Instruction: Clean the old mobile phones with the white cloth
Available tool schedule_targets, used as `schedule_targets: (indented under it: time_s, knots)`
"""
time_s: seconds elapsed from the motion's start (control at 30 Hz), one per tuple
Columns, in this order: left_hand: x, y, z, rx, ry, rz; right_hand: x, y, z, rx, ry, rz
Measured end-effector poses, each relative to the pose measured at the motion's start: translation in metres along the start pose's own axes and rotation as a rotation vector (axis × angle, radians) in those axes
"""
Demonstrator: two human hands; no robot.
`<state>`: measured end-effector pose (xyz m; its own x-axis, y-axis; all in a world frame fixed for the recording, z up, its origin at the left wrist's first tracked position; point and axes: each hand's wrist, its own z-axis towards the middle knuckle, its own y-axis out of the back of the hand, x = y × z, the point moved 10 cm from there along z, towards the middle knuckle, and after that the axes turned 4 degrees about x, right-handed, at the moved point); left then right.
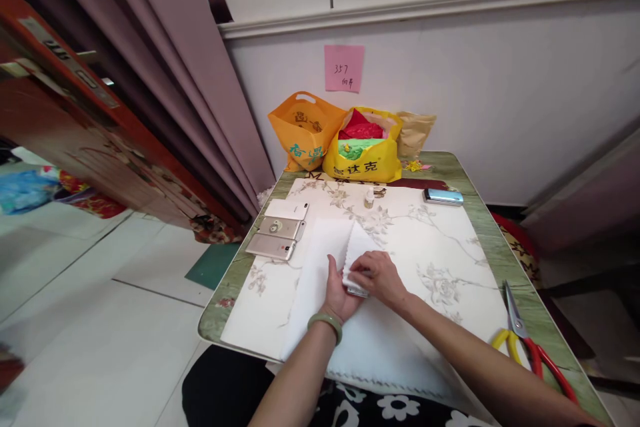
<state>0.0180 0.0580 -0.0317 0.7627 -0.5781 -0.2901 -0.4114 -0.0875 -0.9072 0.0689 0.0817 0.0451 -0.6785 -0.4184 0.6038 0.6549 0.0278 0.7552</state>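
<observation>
My left hand [341,299], a green bangle on its wrist, is palm up with the thumb raised and supports a small flat object [357,292]. Only a silvery edge of that object shows, so its kind is unclear. Over it lies a white cloth [356,243] with a zigzag-cut edge. The fingers of my right hand [384,275] are bent and press the cloth onto the object. A larger white sheet [320,267] is spread beneath both hands. To the left, three phones [277,228] lie face down in a row.
Scissors [520,330] with red and yellow handles lie at the right edge. A blue oblong case [443,197] and a small clear bottle [369,199] sit farther back. An orange bag [307,130] and a filled yellow bag [365,163] stand by the wall.
</observation>
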Motion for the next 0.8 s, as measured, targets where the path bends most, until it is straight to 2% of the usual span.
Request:
schedule_targets:
  time_s: [0.13,0.2,0.37,0.47,0.57,0.8]
  knots:
    - [0.003,0.018,-0.003,-0.145,0.068,0.047,0.011,-0.005,-0.014,0.129,0.092,0.099]
    - [0.002,0.017,-0.002,-0.138,0.054,0.041,0.008,-0.004,-0.010,0.121,0.071,0.114]
    - [-0.003,-0.004,0.004,0.016,-0.033,-0.019,-0.014,0.005,0.016,-0.095,-0.102,0.050]
    - [-0.007,-0.006,0.004,0.019,-0.084,-0.012,-0.026,0.011,0.027,-0.194,-0.174,0.021]
    - [-0.008,-0.007,0.004,0.031,-0.100,-0.006,-0.032,0.016,0.026,-0.235,-0.197,-0.028]
    - [-0.003,0.002,0.001,-0.031,-0.002,-0.037,-0.015,0.003,-0.015,-0.049,-0.072,0.057]
